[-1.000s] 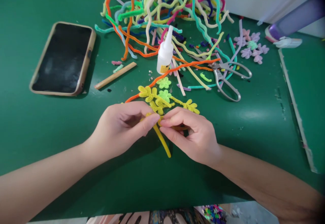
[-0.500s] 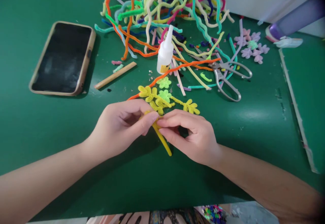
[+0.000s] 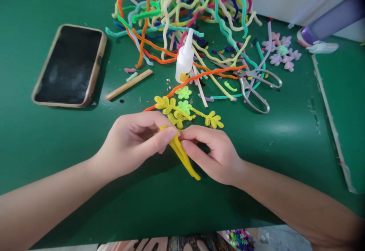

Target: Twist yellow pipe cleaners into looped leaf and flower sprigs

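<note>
A yellow pipe cleaner is pinched between the thumb and fingers of my left hand. Two of its strands hang side by side toward the table's front edge. My right hand has its thumb and forefinger closed at the same pipe cleaner, close to the left fingertips; the exact contact is partly hidden. Just beyond my fingers lie yellow leaf sprigs and light green pipe-cleaner flowers. An orange pipe cleaner runs from beside my left hand toward the scissors.
A white glue bottle stands upright before a heap of coloured pipe cleaners. Metal scissors lie to the right, near a purple flower cluster. On the left are a phone and a wooden stick.
The yellow pipe cleaner now shows two strands below my fingers instead of one, reaching a little lower and further right. My hands have barely moved.
</note>
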`<action>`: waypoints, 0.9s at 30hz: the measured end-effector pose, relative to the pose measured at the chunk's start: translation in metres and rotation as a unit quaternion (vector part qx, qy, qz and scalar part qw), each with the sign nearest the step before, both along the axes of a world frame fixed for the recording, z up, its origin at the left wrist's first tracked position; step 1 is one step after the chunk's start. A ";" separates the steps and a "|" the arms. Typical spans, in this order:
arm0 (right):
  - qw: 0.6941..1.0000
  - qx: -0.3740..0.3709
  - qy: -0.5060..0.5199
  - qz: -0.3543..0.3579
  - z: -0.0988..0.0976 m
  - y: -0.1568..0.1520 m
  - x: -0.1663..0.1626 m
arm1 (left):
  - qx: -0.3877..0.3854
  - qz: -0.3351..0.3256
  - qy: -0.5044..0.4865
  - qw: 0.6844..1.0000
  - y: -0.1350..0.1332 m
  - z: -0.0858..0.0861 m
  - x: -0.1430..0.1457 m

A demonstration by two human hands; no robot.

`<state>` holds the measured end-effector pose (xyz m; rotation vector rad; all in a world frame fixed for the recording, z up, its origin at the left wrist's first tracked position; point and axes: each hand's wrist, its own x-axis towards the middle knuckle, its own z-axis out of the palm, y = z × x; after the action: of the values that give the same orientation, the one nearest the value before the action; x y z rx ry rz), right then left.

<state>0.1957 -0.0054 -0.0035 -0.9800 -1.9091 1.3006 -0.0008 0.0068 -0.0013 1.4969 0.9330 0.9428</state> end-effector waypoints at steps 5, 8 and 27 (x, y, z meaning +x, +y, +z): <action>0.998 0.003 0.012 0.055 0.003 0.001 0.000 | 0.061 -0.004 -0.035 0.998 0.000 0.000 0.000; 0.997 0.025 0.030 0.072 0.003 0.001 0.000 | 0.136 -0.027 0.000 0.990 -0.003 0.003 -0.002; 0.931 -0.244 0.142 0.231 0.003 0.007 0.004 | 0.102 -0.032 -0.104 0.989 -0.011 0.002 0.000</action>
<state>0.2000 0.0019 -0.0001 -0.5203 -1.6732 2.1374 -0.0009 -0.0040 0.0005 1.5534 0.6494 1.1503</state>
